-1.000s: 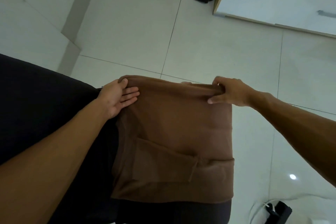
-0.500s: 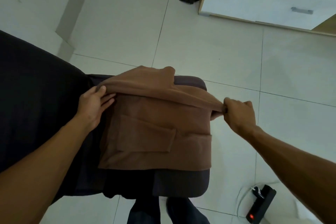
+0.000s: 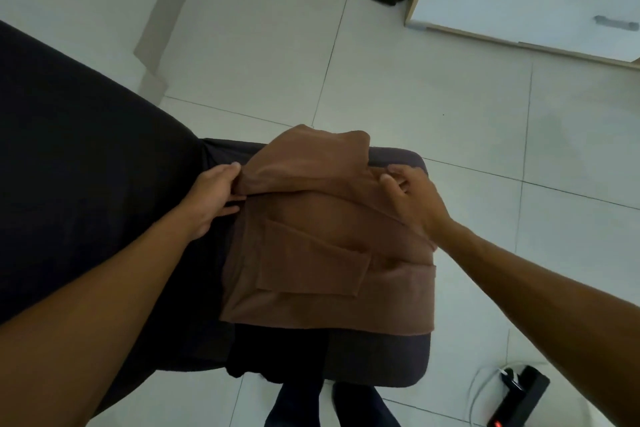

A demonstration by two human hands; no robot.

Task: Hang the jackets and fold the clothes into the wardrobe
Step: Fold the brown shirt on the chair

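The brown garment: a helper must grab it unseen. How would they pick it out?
Find the dark cushioned seat on the white tiled floor. The brown garment lies folded on it, between left hand and right hand. Only it is brown; neighbouring fabric is black.

Brown garment lying half-folded on dark cushioned seat, pocket flap facing up, far edge doubling over toward wearer, near hem lying flat and straight.

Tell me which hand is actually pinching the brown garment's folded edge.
The left hand: its thumb and fingers clamp the fold of the brown garment at its left end. The right hand lies on top with fingers spread, not gripping.
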